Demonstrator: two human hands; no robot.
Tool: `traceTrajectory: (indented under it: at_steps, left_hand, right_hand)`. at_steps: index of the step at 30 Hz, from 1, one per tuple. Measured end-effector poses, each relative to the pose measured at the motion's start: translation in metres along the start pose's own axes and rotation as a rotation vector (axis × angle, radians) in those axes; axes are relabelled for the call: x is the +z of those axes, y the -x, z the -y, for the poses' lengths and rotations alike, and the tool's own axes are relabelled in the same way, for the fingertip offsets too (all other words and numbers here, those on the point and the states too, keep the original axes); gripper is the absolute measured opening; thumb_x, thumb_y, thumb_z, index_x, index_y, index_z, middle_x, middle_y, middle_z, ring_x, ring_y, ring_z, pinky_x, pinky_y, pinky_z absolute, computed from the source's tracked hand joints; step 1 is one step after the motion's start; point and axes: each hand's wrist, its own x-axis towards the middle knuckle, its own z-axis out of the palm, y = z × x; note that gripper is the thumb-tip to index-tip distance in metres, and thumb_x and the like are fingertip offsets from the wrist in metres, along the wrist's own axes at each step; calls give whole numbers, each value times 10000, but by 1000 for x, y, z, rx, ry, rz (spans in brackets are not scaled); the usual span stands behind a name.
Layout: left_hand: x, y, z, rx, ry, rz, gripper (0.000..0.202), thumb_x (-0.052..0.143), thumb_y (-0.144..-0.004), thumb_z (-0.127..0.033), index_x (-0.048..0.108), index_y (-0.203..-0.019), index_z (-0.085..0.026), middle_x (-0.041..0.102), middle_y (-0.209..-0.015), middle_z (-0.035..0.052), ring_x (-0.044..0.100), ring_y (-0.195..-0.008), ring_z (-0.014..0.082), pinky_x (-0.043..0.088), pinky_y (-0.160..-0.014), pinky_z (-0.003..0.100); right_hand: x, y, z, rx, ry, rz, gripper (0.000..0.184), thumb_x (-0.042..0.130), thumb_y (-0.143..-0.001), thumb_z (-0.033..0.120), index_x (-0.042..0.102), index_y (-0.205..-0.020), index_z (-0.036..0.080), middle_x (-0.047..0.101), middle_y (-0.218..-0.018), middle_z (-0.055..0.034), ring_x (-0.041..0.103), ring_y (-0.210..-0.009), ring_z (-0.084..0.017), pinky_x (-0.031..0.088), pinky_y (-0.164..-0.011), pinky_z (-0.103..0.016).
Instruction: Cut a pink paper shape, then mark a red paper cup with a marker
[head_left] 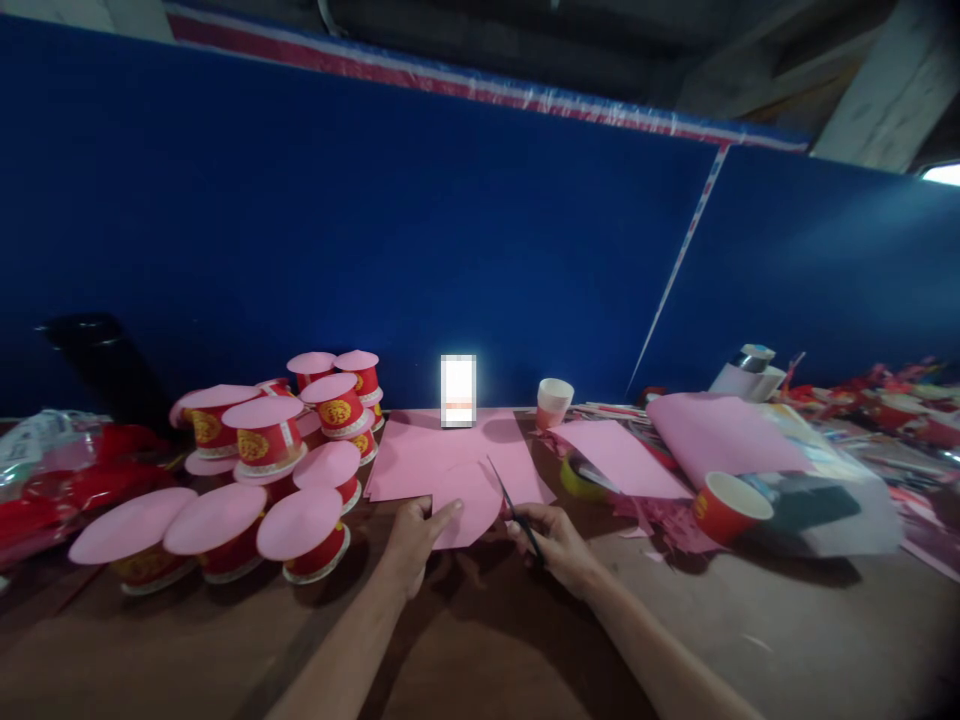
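Pink paper extends rightward from the left grip.

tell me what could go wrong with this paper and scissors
The scissors in the right hand lie near the edge of the held pink paper, so a slip might spoil its curve. The left hand grips that paper not far from the scissors, so a stray snip might nick it. The stacked red cups at left might topple if bumped.

Blue wall behind brown table
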Motion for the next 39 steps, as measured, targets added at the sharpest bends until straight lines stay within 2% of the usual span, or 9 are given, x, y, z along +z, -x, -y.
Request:
traceTrajectory:
  at_steps: [5,12,18,23,39]
  left_hand:
    - [-1,-1,1,-17,38,-11,353,754,-554,-364,688,-777,-98,681,-658,63,603,-625,179,468,-650,307]
    - [-2,-3,1,-7,43,-19,318,737,-578,-344,684,-779,-104,668,-648,46,588,-623,161,456,-663,295]
    - [-6,-4,2,70,-84,-54,301,733,-557,-394,654,-620,-111,595,-539,5,530,-565,142,415,-580,258]
    - [-8,-5,4,64,-83,-26,332,725,-560,-423,651,-647,-111,598,-558,13,540,-584,154,420,-585,266]
    - [-1,1,-2,0,-27,48,294,731,-572,-390,656,-630,-112,620,-571,25,548,-570,146,435,-576,262]
  right_hand:
    - [0,1,1,6,6,13,364,645,-739,407,652,-967,123,463,-526,51,412,-440,-57,335,-423,-180]
    - [2,1,3,-5,17,7,367,652,-730,405,655,-949,111,461,-512,56,409,-425,-50,341,-420,-178]
    - [2,1,4,24,-6,1,379,671,-707,402,647,-955,118,483,-506,56,426,-411,-50,320,-408,-170]
    - [3,2,5,64,-5,-9,405,678,-694,414,642,-973,124,480,-511,53,422,-415,-54,269,-377,-158]
    - [4,3,12,34,17,-20,425,671,-686,463,648,-936,120,496,-559,27,367,-447,-46,248,-367,-144]
